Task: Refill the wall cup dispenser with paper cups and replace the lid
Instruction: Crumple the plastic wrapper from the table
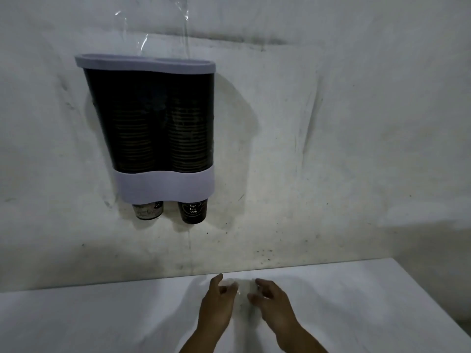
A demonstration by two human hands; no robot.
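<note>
A dim room with a rough, whitewashed wall (pixel 331 123) marked by dark smudges, scuffs and specks. Fixed to it, upper left, is the wall cup dispenser (pixel 155 123): a dark, see-through double-tube body with a pale lilac plastic band across the bottom. Its pale lilac plastic lid (pixel 145 63) sits on top, covering both tubes. Inside, two stacks of dark paper cups (pixel 183 138) stand side by side, filling most of each tube. One printed dark cup pokes out under the band on the left (pixel 147 211), and another with white lettering on the right (pixel 192 211). A strip of clear plastic film (pixel 187 24) hangs on the wall above the lid.

Near the bottom, a white table (pixel 369 301) runs along the foot of the wall, its far edge touching it. Over the table, both hands reach forward close together. The left hand (pixel 216 304) and the right hand (pixel 272 304) have their fingers loosely curled toward a small, crumpled piece of clear plastic (pixel 242 289) between them; the blur makes it unclear whether either hand actually holds it.
</note>
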